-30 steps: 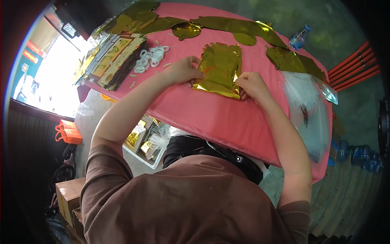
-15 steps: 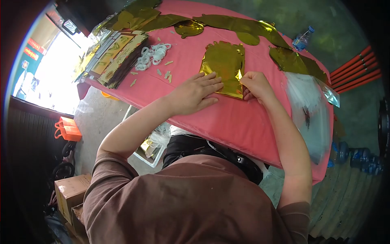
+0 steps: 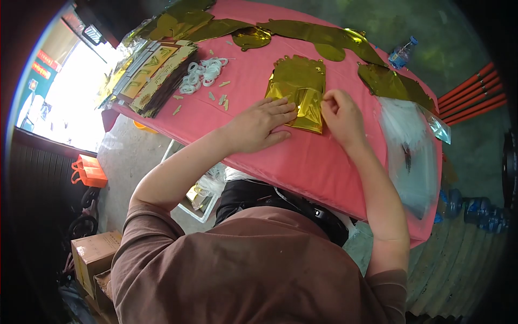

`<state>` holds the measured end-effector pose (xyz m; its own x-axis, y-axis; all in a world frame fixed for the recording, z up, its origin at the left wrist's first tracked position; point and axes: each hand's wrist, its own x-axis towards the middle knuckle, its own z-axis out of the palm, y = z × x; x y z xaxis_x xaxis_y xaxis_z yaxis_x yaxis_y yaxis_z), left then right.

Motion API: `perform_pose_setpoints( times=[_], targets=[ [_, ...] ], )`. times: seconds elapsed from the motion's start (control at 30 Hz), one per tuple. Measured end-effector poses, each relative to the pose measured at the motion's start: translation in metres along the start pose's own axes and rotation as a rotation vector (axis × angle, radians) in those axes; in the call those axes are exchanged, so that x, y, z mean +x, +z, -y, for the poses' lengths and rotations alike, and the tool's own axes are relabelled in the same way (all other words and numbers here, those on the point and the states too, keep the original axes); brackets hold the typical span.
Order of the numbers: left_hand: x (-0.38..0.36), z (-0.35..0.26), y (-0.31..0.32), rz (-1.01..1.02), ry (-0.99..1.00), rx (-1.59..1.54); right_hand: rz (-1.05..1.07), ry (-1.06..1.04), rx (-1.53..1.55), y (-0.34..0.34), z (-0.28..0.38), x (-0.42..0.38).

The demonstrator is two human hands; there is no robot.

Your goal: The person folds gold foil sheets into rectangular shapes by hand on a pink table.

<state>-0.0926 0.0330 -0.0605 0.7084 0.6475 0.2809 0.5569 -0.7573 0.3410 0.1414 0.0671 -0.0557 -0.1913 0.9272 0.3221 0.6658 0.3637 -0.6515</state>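
Note:
A gold foil packet [image 3: 297, 81] lies on the pink-covered table [image 3: 259, 162] in front of me. My left hand [image 3: 261, 123] lies flat with its fingers stretched across the packet's lower left part. At the packet's right edge is my right hand [image 3: 342, 116], its fingers curled and thumb near the forefinger; whether it pinches the foil edge is too small to tell. Creases run down the packet's lower half between the hands.
Stacked printed cards [image 3: 154, 78] stand at the table's left, beside white cord loops [image 3: 202, 74] and small clips [image 3: 223, 100]. Gold foil shapes [image 3: 324, 35] line the far edge. Clear plastic bags [image 3: 407, 151] lie right, a bottle [image 3: 403, 52] at the far right edge.
My right hand has moved slightly up along the packet's right edge and its fingers have curled more. The foil's creases and shine have shifted. My left hand has stayed nearly still.

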Motion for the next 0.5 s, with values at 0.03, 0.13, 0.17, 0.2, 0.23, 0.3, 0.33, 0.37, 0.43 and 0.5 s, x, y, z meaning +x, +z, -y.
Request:
perform_pose_setpoints(
  times=[0.03, 0.13, 0.17, 0.2, 0.23, 0.3, 0.33, 0.37, 0.43, 0.5],
  targets=[
    [0.000, 0.001, 0.001, 0.000, 0.002, 0.000, -0.009, -0.168, -0.085, 0.000, 0.011, -0.003],
    [0.000, 0.003, 0.003, -0.019, 0.013, 0.013, 0.020, -0.400, -0.229, 0.010, 0.022, -0.007],
    [0.000, 0.003, 0.003, -0.020, 0.013, 0.010, 0.058, -0.462, -0.286, 0.014, 0.021, -0.008],
    [0.000, 0.002, 0.003, -0.021, 0.012, 0.007, 0.059, -0.465, -0.284, 0.017, 0.018, -0.009],
    [0.000, 0.002, 0.002, -0.022, 0.009, 0.009, 0.115, -0.421, -0.310, 0.021, 0.015, -0.010],
    [0.000, 0.001, 0.001, 0.002, -0.008, -0.018, 0.175, -0.380, -0.334, 0.027, 0.009, -0.010],
    [-0.001, 0.001, 0.001, 0.002, -0.011, -0.018, 0.225, -0.339, -0.337, 0.027, 0.007, -0.011],
    [-0.001, 0.001, 0.001, 0.001, -0.012, -0.020, 0.273, -0.296, -0.341, 0.028, 0.005, -0.011],
    [0.000, 0.001, 0.002, 0.002, -0.011, -0.025, 0.282, -0.282, -0.366, 0.029, 0.002, -0.012],
    [0.000, 0.001, 0.000, 0.009, -0.016, -0.029, 0.292, -0.271, -0.388, 0.031, 0.000, -0.012]
  ],
)
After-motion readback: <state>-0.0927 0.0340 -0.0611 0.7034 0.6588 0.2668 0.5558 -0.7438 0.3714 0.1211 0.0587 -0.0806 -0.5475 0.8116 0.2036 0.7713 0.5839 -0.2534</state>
